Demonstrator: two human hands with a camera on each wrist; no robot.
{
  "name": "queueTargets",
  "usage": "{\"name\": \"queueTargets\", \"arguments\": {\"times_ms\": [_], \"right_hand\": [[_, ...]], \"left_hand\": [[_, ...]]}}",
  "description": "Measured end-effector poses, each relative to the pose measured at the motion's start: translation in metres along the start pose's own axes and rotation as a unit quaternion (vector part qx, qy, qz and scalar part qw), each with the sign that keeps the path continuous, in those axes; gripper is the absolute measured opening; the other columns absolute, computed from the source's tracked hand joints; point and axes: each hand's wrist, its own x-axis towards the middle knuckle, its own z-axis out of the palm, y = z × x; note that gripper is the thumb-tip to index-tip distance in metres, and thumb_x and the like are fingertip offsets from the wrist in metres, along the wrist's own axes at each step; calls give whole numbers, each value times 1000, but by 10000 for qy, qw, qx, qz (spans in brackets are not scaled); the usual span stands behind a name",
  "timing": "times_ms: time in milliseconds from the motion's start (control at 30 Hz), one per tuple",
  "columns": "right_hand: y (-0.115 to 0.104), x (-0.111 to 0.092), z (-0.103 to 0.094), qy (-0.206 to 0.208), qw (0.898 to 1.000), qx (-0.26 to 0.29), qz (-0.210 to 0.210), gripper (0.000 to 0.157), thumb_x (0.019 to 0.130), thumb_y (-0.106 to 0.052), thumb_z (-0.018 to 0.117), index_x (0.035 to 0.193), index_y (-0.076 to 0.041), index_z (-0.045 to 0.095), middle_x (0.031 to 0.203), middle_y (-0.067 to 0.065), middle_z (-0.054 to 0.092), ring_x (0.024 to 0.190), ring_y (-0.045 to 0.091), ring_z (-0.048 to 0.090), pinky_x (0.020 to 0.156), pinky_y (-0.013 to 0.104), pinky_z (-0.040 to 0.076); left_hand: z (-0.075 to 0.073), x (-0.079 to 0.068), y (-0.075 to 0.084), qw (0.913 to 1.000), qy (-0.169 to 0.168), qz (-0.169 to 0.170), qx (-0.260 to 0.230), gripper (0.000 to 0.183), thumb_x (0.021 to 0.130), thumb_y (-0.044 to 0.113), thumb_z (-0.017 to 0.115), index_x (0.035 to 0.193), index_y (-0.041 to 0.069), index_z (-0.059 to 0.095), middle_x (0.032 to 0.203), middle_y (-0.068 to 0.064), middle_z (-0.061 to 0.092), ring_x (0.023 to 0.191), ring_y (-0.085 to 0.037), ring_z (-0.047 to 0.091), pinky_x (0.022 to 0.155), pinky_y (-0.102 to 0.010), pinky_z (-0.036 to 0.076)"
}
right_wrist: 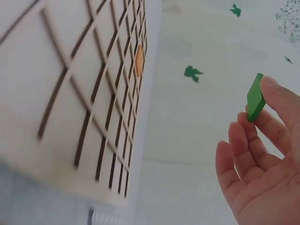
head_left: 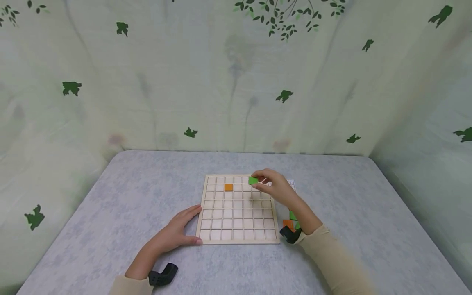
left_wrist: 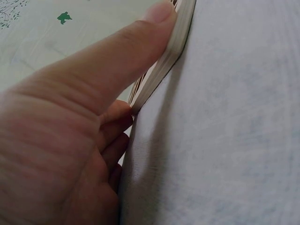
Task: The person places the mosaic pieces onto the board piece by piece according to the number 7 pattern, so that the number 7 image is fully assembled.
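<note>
A pale wooden grid board [head_left: 241, 242] lies on the table, with one orange square tile [head_left: 228, 187] in a cell of its second row from the back. My right hand [head_left: 275, 187] pinches a green square tile [head_left: 253, 180] between thumb and fingertips, above the board's back rows. In the right wrist view the green tile [right_wrist: 255, 99] is tilted and held up off the grid. At the board's left side, my left hand [head_left: 177, 229] rests with fingers against the edge and the thumb [left_wrist: 159, 13] on the near corner.
Loose orange [head_left: 288, 223] and green tiles [head_left: 292, 216] lie right of the board, partly hidden by the right wrist. A sheet with a printed grid [head_left: 291, 183] shows behind the right hand. A leaf-and-bird patterned curtain [head_left: 221, 82] surrounds the grey-blue table [head_left: 147, 176].
</note>
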Motion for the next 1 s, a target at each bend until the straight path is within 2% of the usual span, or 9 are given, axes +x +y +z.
{"name": "queueTargets", "arguments": {"times_ms": [100,367,567,700,833,1000], "right_hand": [[-1,12,10,24,9999,139,-57,31,84,-21,64,111,-7,62,102,3,58,90,17,53,76,36,46],[19,31,40,-43,9984,363,435,34,83,-16,65,113,-1,59,103,4,57,90,17,53,77,29,46],[35,37,59,-298,9961,86,831,31,83,-18,65,111,-6,59,102,2,56,89,15,53,76,28,45],[42,38,66,-339,9945,-201,974,25,84,-20,65,107,-12,61,98,-1,54,85,13,50,72,28,44],[43,39,68,-286,9941,-296,1003,21,83,-18,65,103,-12,62,96,0,52,82,13,48,70,28,43],[40,39,67,-440,9925,-394,1071,16,83,-18,66,98,-13,64,94,0,51,80,14,47,68,28,43]], "left_hand": [[0,0,0,10000,1,4,-28,97,65,50,73,139,3,32,142,-15,28,128,-39,21,98,-57,21],[1,0,-1,10000,-14,31,-8,97,65,51,73,139,3,31,142,-15,28,128,-39,22,98,-57,21],[0,-1,-2,10000,-4,35,-60,96,66,48,74,139,2,32,142,-16,28,128,-39,22,97,-58,21],[0,0,-3,9999,-41,-19,-140,96,65,48,74,139,3,32,143,-15,28,129,-38,22,98,-57,20],[-1,1,-2,9999,-31,-30,-158,96,65,48,74,139,3,32,142,-16,28,129,-38,22,98,-57,20],[0,1,-2,9999,-24,14,-141,96,66,49,74,139,3,32,142,-16,28,128,-39,22,98,-57,20]]}}
